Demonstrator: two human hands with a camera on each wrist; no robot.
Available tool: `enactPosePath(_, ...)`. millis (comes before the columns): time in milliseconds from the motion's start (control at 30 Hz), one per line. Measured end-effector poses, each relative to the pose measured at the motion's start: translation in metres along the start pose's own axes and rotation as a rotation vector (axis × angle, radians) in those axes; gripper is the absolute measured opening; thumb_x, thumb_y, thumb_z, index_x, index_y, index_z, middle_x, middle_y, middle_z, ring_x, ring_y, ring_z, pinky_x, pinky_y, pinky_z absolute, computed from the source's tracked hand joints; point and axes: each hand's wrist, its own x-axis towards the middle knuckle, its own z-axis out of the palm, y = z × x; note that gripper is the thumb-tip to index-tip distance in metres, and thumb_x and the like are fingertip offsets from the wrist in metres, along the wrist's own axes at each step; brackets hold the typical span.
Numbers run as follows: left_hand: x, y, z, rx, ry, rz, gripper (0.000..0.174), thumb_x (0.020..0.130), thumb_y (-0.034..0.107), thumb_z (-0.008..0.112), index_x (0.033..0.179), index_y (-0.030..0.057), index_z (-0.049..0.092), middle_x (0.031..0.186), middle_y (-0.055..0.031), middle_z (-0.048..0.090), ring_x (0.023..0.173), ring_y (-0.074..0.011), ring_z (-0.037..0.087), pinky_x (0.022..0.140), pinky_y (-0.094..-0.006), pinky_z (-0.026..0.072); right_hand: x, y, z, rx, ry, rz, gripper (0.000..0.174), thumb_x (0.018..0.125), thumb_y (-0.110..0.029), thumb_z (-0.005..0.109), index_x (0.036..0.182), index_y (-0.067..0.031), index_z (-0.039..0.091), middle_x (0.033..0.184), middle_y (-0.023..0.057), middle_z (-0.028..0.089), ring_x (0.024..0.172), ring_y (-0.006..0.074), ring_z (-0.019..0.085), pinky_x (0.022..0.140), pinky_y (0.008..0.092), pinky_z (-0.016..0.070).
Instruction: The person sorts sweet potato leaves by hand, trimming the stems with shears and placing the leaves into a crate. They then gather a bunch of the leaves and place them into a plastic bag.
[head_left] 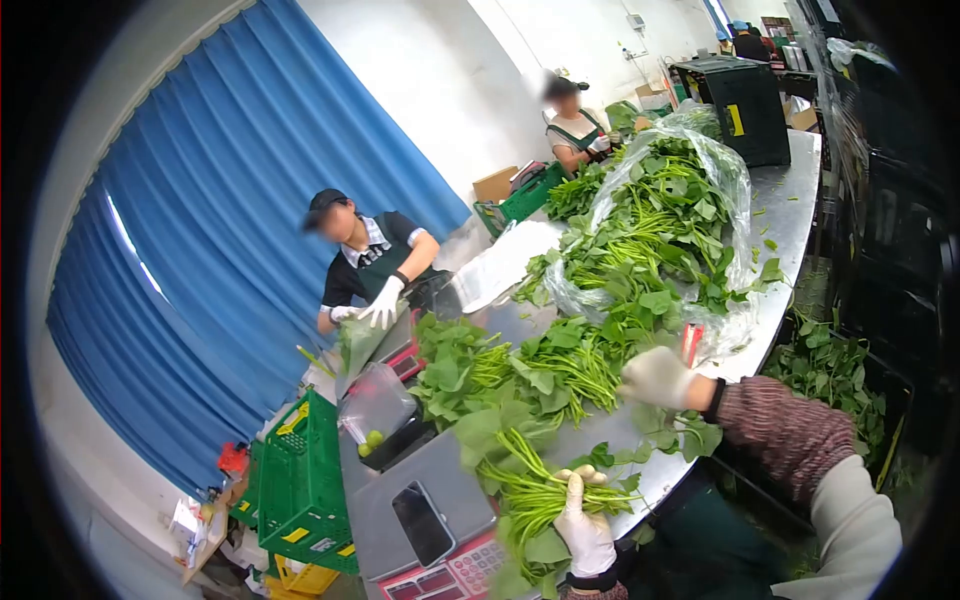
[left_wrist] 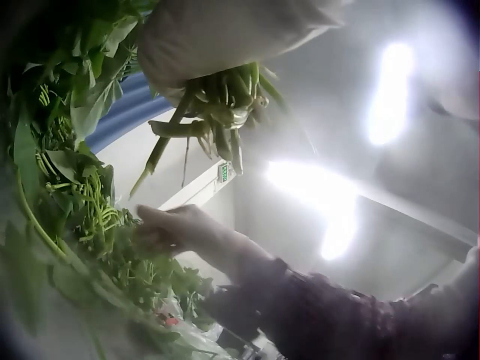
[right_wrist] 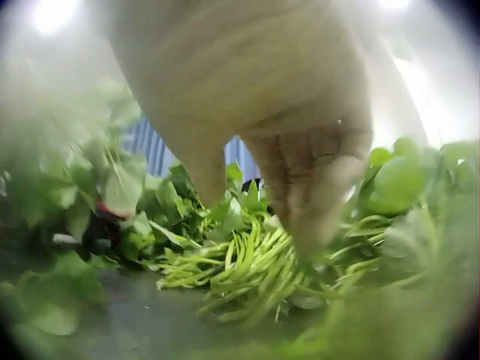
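My gloved left hand (head_left: 585,530) grips a bunch of leafy greens (head_left: 525,485) by its stems, close over the near edge of the table. In the left wrist view the cut stem ends (left_wrist: 225,105) stick out below the glove. My gloved right hand (head_left: 655,380) reaches over the loose greens (head_left: 575,370) spread on the metal table. Seen from the right wrist, thumb and fingers (right_wrist: 307,180) point down, spread apart, right at a cluster of green stems (right_wrist: 247,262). Some fingertips are lost among the leaves.
A phone (head_left: 424,523) lies on the scale (head_left: 480,565) at the near left. Beyond it stand a clear plastic tub (head_left: 378,400) and green crates (head_left: 305,480). A large heap of greens (head_left: 650,220) spills from a plastic bag. Two people (head_left: 375,250) work across the table.
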Motion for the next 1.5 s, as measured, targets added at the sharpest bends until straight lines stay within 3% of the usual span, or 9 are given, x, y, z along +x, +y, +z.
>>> enactPosePath(100, -0.001, 0.0, -0.003, -0.018, -0.051, 0.091, 0.023, 0.092, 0.012, 0.056, 0.11, 0.0031, 0.047, 0.078, -0.006, 0.054, 0.069, -0.0164, 0.051, 0.074, -0.034, 0.0454, 0.055, -0.024, 0.043, -0.133, 0.041, 0.139, 0.06, 0.073, -0.063, 0.058, 0.063, -0.0046, 0.066, 0.059, 0.0134, 0.059, 0.058, 0.0303, 0.06, 0.059, 0.0388, 0.0448)
enactPosePath(200, -0.001, 0.002, -0.008, -0.019, -0.065, 0.122, 0.025, 0.092, 0.012, 0.056, 0.112, 0.0019, 0.045, 0.076, -0.005, 0.052, 0.068, -0.0154, 0.049, 0.074, -0.0338, 0.0448, 0.081, -0.049, 0.061, -0.075, -0.036, 0.374, 0.093, 0.065, -0.075, 0.058, 0.112, 0.0052, 0.057, 0.088, 0.0155, 0.063, 0.083, 0.0296, 0.062, 0.077, 0.0444, 0.0441)
enactPosePath(233, -0.001, 0.002, -0.008, -0.013, -0.062, 0.121, 0.025, 0.092, 0.012, 0.055, 0.113, 0.0014, 0.045, 0.075, -0.0047, 0.051, 0.068, -0.015, 0.049, 0.073, -0.0338, 0.0446, 0.085, -0.057, 0.057, 0.031, -0.13, 0.391, 0.119, 0.06, -0.079, 0.06, 0.134, 0.0104, 0.032, 0.104, 0.0199, 0.059, 0.093, 0.0308, 0.06, 0.085, 0.0473, 0.0429)
enactPosePath(333, 0.0, 0.001, -0.006, -0.031, -0.038, 0.109, 0.021, 0.091, 0.006, 0.054, 0.111, 0.0022, 0.047, 0.075, -0.0057, 0.05, 0.069, -0.016, 0.048, 0.074, -0.0334, 0.0444, 0.083, -0.082, 0.08, -0.103, 0.039, 0.424, 0.121, 0.057, -0.072, 0.068, 0.138, 0.0076, 0.025, 0.122, 0.0245, 0.05, 0.111, 0.0361, 0.051, 0.096, 0.0542, 0.0343)
enactPosePath(533, -0.008, 0.011, -0.001, -0.027, 0.003, 0.102, 0.02, 0.092, 0.006, 0.053, 0.111, 0.0017, 0.048, 0.075, -0.0055, 0.049, 0.069, -0.0156, 0.048, 0.071, -0.0319, 0.0449, 0.09, -0.043, 0.095, -0.092, 0.199, 0.37, 0.064, 0.071, -0.009, 0.059, 0.131, 0.0015, 0.038, 0.094, 0.0154, 0.056, 0.08, 0.0289, 0.061, 0.069, 0.0369, 0.0471)
enactPosePath(867, -0.003, 0.007, -0.002, -0.057, -0.024, 0.1, 0.03, 0.09, 0.01, 0.057, 0.116, 0.0011, 0.046, 0.075, -0.004, 0.05, 0.065, -0.0139, 0.047, 0.066, -0.0288, 0.0431, 0.022, 0.029, -0.057, 0.268, 0.417, 0.177, 0.084, 0.068, -0.009, 0.065, 0.14, -0.0061, 0.023, 0.115, 0.0251, 0.049, 0.092, 0.0414, 0.058, 0.081, 0.042, 0.0486)
enactPosePath(1167, -0.012, -0.006, 0.018, -0.008, -0.063, 0.049, 0.054, 0.09, 0.006, 0.056, 0.138, 0.0052, 0.031, 0.086, -0.0093, 0.058, 0.07, -0.0125, 0.052, 0.067, -0.0259, 0.0454, -0.045, 0.035, -0.008, 0.068, -0.119, -0.095, 0.098, 0.064, -0.047, 0.075, 0.138, 0.0004, 0.029, 0.104, 0.0212, 0.055, 0.09, 0.037, 0.058, 0.076, 0.0421, 0.0484)
enactPosePath(1333, -0.006, -0.005, 0.006, -0.008, -0.044, 0.006, 0.049, 0.091, 0.007, 0.055, 0.135, 0.0052, 0.036, 0.092, -0.011, 0.06, 0.072, -0.0124, 0.054, 0.067, -0.0259, 0.0473, -0.058, 0.057, -0.04, 0.142, 0.299, 0.127, 0.016, 0.075, -0.024, 0.065, 0.082, -0.0107, 0.07, 0.076, 0.0082, 0.061, 0.072, 0.029, 0.061, 0.064, 0.0388, 0.0489)
enactPosePath(1500, -0.006, -0.016, 0.006, -0.006, 0.025, -0.052, 0.024, 0.091, 0.008, 0.056, 0.114, 0.0037, 0.051, 0.088, -0.011, 0.062, 0.069, -0.0132, 0.053, 0.066, -0.0269, 0.0474, -0.071, 0.046, -0.019, 0.166, 0.172, -0.216, 0.013, 0.075, -0.024, 0.065, 0.082, -0.0141, 0.068, 0.074, 0.0043, 0.059, 0.071, 0.0259, 0.06, 0.064, 0.0355, 0.0488)
